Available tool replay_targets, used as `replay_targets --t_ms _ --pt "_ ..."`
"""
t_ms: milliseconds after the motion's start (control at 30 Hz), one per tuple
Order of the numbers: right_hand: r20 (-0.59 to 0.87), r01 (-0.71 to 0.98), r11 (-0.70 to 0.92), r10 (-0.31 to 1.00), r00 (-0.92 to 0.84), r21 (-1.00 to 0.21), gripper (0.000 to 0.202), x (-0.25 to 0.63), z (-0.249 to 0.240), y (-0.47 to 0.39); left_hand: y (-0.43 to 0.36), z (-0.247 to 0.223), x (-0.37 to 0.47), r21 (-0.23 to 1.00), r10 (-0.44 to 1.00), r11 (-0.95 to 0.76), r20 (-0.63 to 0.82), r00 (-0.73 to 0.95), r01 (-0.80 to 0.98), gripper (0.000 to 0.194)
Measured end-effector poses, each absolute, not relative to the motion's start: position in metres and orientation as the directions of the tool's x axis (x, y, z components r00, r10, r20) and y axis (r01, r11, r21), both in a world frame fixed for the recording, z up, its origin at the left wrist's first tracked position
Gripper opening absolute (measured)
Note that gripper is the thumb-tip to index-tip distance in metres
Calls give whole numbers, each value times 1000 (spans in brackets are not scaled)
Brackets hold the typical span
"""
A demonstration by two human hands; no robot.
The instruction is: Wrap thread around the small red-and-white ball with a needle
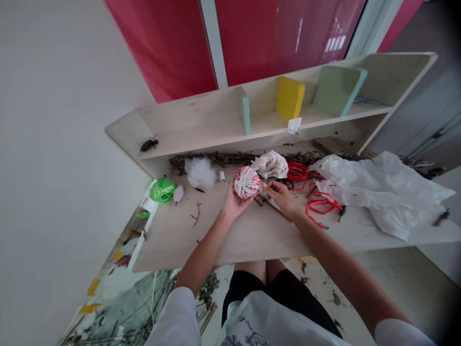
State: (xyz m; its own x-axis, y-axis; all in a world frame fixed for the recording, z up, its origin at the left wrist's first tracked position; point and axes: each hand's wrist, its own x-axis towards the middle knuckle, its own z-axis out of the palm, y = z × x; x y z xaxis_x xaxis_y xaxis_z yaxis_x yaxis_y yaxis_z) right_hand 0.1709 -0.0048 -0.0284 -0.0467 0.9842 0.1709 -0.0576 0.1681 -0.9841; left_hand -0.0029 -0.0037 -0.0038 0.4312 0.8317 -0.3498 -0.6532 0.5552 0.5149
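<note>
A round ball wound with red and white yarn (247, 182) rests in my left hand (235, 201), whose fingers curl round its left and lower sides above the desk (252, 240). Close against the ball's right side, my right hand (280, 196) has its thumb and forefinger pinched together; what they hold is too small to make out. A thin brown twig (273, 206) lies on the desk below my right hand. Crumpled whitish paper (271, 165) sits just behind the hands.
White fluff (201, 174), a green ball (163, 191) and a small white spool (222, 176) lie left. Red cord (324, 204) and a crumpled plastic bag (389, 192) spread right. Dry twigs line the back under a shelf (201, 139) with coloured dividers.
</note>
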Motion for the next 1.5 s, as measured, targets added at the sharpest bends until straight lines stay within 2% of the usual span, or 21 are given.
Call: replay_targets --t_ms 133,200,267,400,467,533,700,767,867,1167,1300,1500 --pt "131 -153 112 984 -122 -982 47 163 -30 -8 -4 -6 1 476 803 595 -371 466 -647 64" --pt "112 -206 76 980 -164 -975 47 160 -31 -9 -4 -11 4 520 795 606 -395 460 -602 62" --pt "106 -250 57 977 -185 -966 46 159 -30 -10 -4 -17 9 615 808 587 -415 417 -526 55" --pt "91 -288 41 983 -162 -957 46 162 -24 -11 -2 -29 16 827 924 381 -351 150 -413 24" --pt "79 -271 42 988 -130 -962 47 164 -23 -11 -2 -31 16 892 960 258 -281 -10 -371 19" --pt "72 -254 43 992 -108 -966 48 164 -24 -9 -1 -31 14 916 967 201 -243 -81 -348 21" --pt "66 -183 50 995 -81 -982 48 164 -29 -7 -4 -27 15 892 970 240 -236 59 -383 45" --pt "64 -159 48 993 -101 -986 48 165 -28 -8 -6 -27 17 910 976 215 -193 97 -355 43" --pt "49 -175 16 982 -185 -984 47 167 -24 -10 -8 -26 21 925 983 184 -172 65 -333 43" --pt "1 -452 -100 976 -219 -887 42 179 -20 -7 -4 -12 15 794 938 333 -335 92 -509 26" --pt "-30 -458 -111 983 -180 -882 46 182 -17 -6 -4 -11 9 727 925 369 -348 153 -579 30" --pt "-20 -419 -81 989 -146 -904 45 182 -19 -5 -3 -9 2 646 898 440 -314 308 -624 51"
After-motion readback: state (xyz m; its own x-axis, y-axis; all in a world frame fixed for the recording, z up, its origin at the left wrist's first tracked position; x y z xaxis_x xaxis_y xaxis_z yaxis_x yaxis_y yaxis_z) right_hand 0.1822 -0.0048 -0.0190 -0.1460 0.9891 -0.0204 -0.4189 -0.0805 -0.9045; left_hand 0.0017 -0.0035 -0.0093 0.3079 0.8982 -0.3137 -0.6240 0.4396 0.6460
